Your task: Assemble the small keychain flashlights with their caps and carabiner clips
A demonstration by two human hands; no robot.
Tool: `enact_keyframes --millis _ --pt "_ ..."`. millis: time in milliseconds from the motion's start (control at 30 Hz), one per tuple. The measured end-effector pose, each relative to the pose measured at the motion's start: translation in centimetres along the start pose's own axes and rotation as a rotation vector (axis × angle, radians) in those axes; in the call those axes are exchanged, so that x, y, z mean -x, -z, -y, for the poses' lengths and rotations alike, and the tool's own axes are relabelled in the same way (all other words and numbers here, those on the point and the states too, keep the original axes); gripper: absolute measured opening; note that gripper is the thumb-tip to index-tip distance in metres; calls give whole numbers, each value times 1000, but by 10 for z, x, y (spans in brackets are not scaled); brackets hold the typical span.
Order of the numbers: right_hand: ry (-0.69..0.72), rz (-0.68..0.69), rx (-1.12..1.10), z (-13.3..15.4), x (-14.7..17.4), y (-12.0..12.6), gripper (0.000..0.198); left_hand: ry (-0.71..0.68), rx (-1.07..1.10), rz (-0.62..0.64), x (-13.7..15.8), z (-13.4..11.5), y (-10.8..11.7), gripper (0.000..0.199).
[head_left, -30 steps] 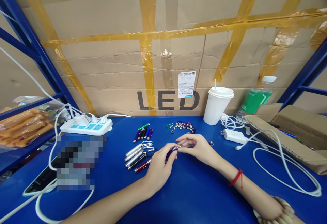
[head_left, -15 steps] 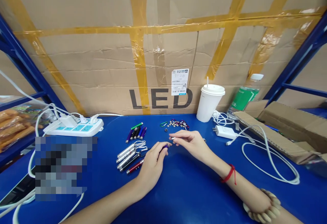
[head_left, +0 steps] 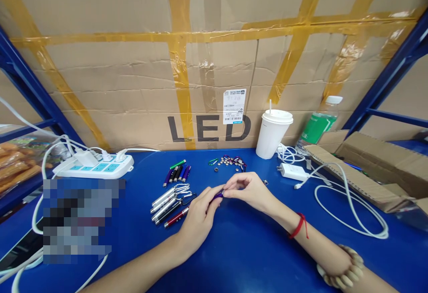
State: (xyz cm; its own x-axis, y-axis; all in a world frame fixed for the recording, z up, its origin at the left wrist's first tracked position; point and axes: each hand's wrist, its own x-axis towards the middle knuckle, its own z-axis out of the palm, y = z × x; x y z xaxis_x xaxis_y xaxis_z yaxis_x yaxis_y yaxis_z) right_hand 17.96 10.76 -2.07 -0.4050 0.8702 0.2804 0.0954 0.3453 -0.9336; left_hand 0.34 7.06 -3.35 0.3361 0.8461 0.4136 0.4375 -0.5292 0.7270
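My left hand (head_left: 199,210) is closed around a slim purple penlight tube (head_left: 218,194), whose end pokes out past the thumb and forefinger. At that end the fingertips of my right hand (head_left: 249,190) pinch together, touching the tube. A small silver piece, probably a button cell, is in that pinch, mostly hidden by the fingers. Just left of my left hand lie silver penlights (head_left: 163,196) with clips, a black penlight (head_left: 164,214) and a red penlight (head_left: 176,217). Beyond my hands are several loose button cells (head_left: 230,161) among coloured carabiner clips (head_left: 213,162).
Short coloured tubes (head_left: 177,173) lie behind the penlights. A power strip (head_left: 96,168) stands at the left. On the right are a white cup (head_left: 272,134), a bottle (head_left: 317,125), a charger (head_left: 292,172) with a looped cable, and an open cardboard box (head_left: 374,163).
My right hand has come down and left, bringing the small silver piece to the end of the purple tube. My left hand keeps its hold almost in place.
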Motion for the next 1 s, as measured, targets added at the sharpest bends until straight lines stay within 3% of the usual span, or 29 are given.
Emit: enact_keyframes --millis 200,467,767,1000 --pt "172 -72 141 1 -1 -3 24 103 64 -40 -1 1 -1 29" --pt "324 72 294 5 -2 10 21 139 48 85 -2 1 0 34" --pt "296 142 307 4 1 12 28 41 6 189 1 -4 3 28" --pt "212 132 278 6 2 10 34 6 21 108 3 -2 1 15"
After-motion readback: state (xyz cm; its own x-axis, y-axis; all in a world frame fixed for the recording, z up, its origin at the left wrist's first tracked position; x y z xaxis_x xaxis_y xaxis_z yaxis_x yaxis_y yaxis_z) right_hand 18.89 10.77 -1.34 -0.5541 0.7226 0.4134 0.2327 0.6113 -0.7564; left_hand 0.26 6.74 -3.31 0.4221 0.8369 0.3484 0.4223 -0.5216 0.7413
